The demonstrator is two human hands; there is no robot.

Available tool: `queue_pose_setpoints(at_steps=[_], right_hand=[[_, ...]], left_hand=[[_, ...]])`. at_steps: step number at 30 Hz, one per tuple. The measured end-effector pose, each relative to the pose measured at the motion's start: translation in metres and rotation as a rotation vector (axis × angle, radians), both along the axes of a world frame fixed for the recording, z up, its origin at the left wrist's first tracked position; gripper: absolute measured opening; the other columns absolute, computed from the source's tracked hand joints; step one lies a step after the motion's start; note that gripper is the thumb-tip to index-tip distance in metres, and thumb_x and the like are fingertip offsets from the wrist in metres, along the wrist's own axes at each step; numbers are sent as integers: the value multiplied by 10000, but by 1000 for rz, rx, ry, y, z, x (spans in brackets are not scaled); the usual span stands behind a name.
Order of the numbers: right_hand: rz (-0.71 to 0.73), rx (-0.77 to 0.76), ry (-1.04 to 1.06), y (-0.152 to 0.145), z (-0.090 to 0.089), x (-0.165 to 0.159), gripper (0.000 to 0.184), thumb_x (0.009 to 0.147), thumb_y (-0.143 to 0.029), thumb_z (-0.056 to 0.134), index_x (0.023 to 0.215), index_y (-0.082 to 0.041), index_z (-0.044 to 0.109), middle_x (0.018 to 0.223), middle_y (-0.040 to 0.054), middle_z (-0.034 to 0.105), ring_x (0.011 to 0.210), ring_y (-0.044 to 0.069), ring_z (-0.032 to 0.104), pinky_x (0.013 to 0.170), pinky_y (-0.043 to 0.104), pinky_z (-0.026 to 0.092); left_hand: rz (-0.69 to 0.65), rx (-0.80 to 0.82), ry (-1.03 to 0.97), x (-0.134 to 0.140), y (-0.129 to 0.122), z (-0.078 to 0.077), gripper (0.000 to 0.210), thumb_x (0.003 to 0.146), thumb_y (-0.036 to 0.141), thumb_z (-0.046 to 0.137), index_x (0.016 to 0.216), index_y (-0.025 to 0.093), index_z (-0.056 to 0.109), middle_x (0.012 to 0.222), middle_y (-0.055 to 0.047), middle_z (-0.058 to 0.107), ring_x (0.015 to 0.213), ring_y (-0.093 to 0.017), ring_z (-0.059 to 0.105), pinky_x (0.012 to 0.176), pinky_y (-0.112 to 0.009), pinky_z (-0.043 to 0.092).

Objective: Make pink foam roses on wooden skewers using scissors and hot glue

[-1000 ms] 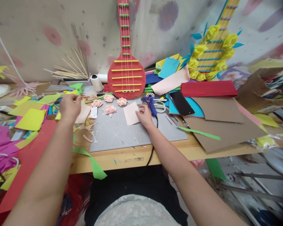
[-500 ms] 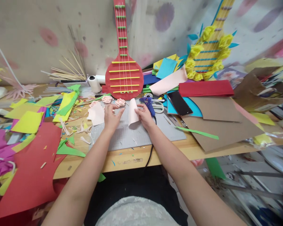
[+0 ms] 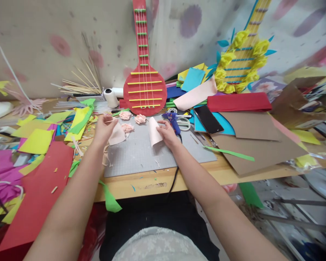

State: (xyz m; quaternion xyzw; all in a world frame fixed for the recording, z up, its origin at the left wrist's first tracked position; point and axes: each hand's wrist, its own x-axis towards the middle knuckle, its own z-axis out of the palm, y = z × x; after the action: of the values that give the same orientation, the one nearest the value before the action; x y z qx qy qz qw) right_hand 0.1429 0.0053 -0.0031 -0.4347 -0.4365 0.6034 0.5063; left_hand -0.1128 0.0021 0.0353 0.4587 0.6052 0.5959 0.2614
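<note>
My right hand (image 3: 167, 133) is closed on the edge of a curled piece of pale pink paper (image 3: 154, 132), which stands tilted over the grey cutting mat (image 3: 136, 156). My left hand (image 3: 104, 128) is at the mat's left side, its fingers curled together at the upper edge of another pale pink paper piece (image 3: 117, 135). The hand hides part of that piece. Just behind lie crinkled pink paper roses (image 3: 140, 119). A blue glue gun (image 3: 174, 121) rests beyond my right hand, beside white-handled scissors (image 3: 183, 124).
A red paper-covered lute shape (image 3: 145, 90) leans on the wall, with a yellow flowered one (image 3: 239, 67) farther right. A black phone (image 3: 209, 119) lies on blue sheets. Brown card (image 3: 255, 152) covers the right side; red sheet (image 3: 45, 181) and scraps cover the left.
My left hand has moved left onto the pink paper piece, uncovering a rose. The right hand keeps its hold on the curled paper. The view has shifted slightly.
</note>
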Motion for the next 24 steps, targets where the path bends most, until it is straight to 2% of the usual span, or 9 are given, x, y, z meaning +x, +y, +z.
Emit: queue_pose_setpoints(at_steps=[3, 5, 8, 11, 14, 16, 18, 21, 24], right_hand=[[172, 18, 115, -8, 12, -8, 425, 593, -292, 644, 967, -227, 453, 754, -33, 562, 647, 131, 556, 612, 271, 455], [284, 37, 150, -12, 22, -15, 412, 592, -284, 663, 953, -220, 476, 750, -30, 570, 658, 135, 562, 623, 277, 464], [368, 74, 115, -13, 37, -28, 384, 608, -287, 671, 941, -219, 492, 779, -16, 583, 702, 143, 569, 639, 280, 476], [351, 118, 36, -8, 43, -44, 348, 629, -286, 667, 918, -216, 487, 821, -8, 581, 739, 136, 568, 646, 267, 483], [264, 87, -31, -1, 41, -61, 296, 695, -306, 615, 923, -213, 451, 861, 0, 577, 739, 123, 573, 635, 266, 485], [198, 97, -133, 3, 38, -72, 275, 725, -304, 585, 927, -208, 425, 866, 3, 578, 748, 119, 581, 665, 281, 488], [152, 187, -293, 8, 38, -83, 279, 728, -286, 582, 939, -203, 420, 857, 2, 589, 790, 122, 588, 740, 300, 479], [170, 377, -598, 17, 43, -103, 368, 713, -299, 599, 1021, -205, 420, 913, 15, 619, 920, 161, 578, 853, 354, 437], [226, 532, -910, 27, 50, -124, 491, 693, -309, 621, 1120, -191, 408, 1005, 73, 618, 1078, 240, 512, 907, 401, 393]], left_hand=[[-339, -199, -262, 30, -12, 6, 384, 604, 290, 738, 912, 153, 553, 852, -62, 606, 774, -155, 593, 732, -331, 468], [-483, -265, -399, 46, -17, 12, 420, 585, 288, 741, 939, 155, 559, 877, -68, 614, 775, -149, 612, 710, -304, 482], [-537, -271, -385, 52, -21, 23, 463, 543, 225, 749, 969, 166, 577, 870, -49, 617, 692, -116, 603, 595, -235, 470], [-555, -283, -327, 41, -23, 35, 544, 499, 151, 750, 1013, 174, 571, 845, -33, 628, 624, -115, 597, 520, -211, 455], [-491, -257, -330, 17, -25, 47, 544, 510, 111, 738, 1018, 168, 553, 782, -10, 636, 607, -119, 598, 522, -210, 470], [-360, -191, -372, -7, -26, 53, 517, 515, 63, 726, 990, 158, 545, 727, 13, 629, 586, -97, 581, 520, -183, 461], [-228, -163, -373, -36, -27, 57, 464, 570, 42, 701, 989, 158, 540, 682, 22, 620, 572, -77, 566, 536, -169, 455], [-101, -180, -287, -77, -27, 54, 461, 606, -9, 647, 1022, 159, 540, 674, 24, 609, 581, -73, 571, 580, -180, 457], [-37, -346, -72, -105, -25, 42, 526, 614, 5, 650, 1103, 154, 525, 682, 20, 590, 574, -83, 559, 573, -196, 441]])
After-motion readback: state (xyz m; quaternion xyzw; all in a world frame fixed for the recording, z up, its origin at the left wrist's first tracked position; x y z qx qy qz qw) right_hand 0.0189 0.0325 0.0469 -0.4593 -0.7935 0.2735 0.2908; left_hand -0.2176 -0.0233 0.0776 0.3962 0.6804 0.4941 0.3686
